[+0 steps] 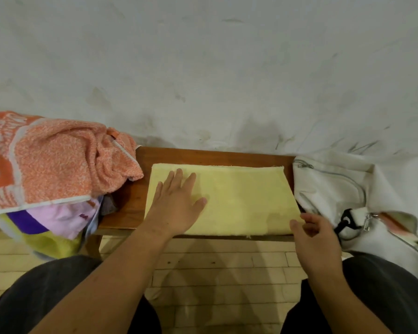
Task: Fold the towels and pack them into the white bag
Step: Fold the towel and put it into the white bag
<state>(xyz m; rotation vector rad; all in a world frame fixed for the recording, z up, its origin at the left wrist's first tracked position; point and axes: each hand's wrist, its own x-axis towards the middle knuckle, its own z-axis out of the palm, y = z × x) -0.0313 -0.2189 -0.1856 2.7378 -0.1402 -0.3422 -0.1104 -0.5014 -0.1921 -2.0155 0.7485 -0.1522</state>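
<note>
A pale yellow towel lies folded into a flat rectangle on the wooden bench. My left hand presses flat on the towel's left part, fingers straight. My right hand is at the towel's near right corner, fingers loosely curled; whether it pinches the edge is unclear. The white bag with a grey zipper lies unzipped at the right end of the bench, touching the towel's right edge.
A heap of unfolded towels sits at the left: an orange patterned towel on top, a pink and purple one and a lime one beneath. A grey wall stands behind the bench. My knees are over a tiled floor.
</note>
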